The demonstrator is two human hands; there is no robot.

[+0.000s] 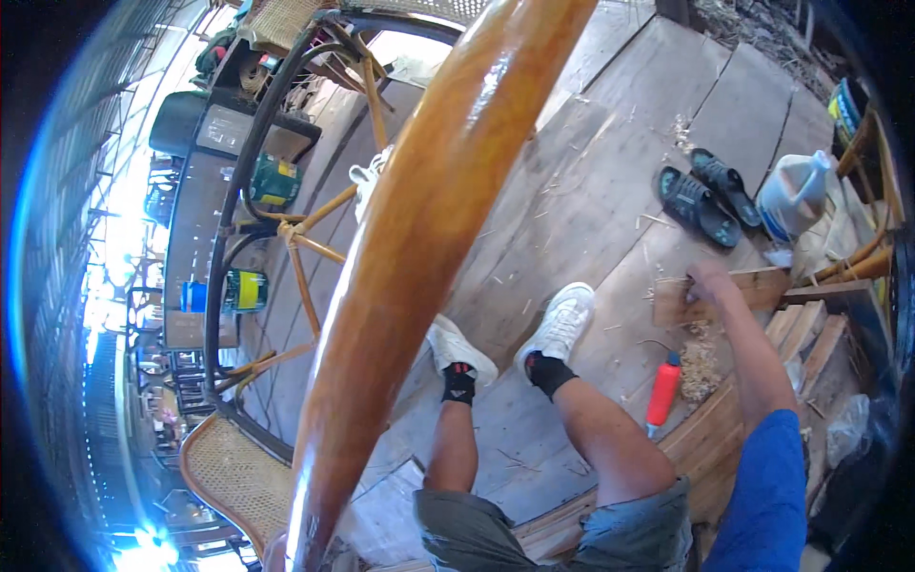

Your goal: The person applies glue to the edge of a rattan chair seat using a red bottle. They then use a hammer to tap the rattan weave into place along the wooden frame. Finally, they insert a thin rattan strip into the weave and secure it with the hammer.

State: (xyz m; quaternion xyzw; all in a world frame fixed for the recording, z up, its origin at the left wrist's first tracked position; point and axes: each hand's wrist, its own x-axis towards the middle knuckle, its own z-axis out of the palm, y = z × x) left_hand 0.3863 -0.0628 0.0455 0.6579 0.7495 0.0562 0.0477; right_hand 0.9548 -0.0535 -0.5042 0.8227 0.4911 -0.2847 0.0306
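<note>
A thick, glossy brown pole (pixel 419 219), apparently wood or cane, crosses the view at a slant, very close to me. At its lower end only a sliver of my left hand (pixel 274 555) shows beside the pole; its fingers are hidden. My right arm reaches out to the right in a blue sleeve. Over a short wooden board (pixel 753 289), my right hand (pixel 706 282) has its fingers bent downward and together. Whatever they pinch is too small to make out. A white string or cloth strip (pixel 367 181) is tied beside the pole.
A red squeeze bottle (pixel 663 395) lies on the plank floor (pixel 496 439) by wood shavings (pixel 701 367). Beyond are black sandals (pixel 699 208) and a whitish jug (pixel 794 195). Wood strips (pixel 805 334) are stacked at right. At left stand a rattan chair frame (pixel 224 276) and a woven seat (pixel 238 467).
</note>
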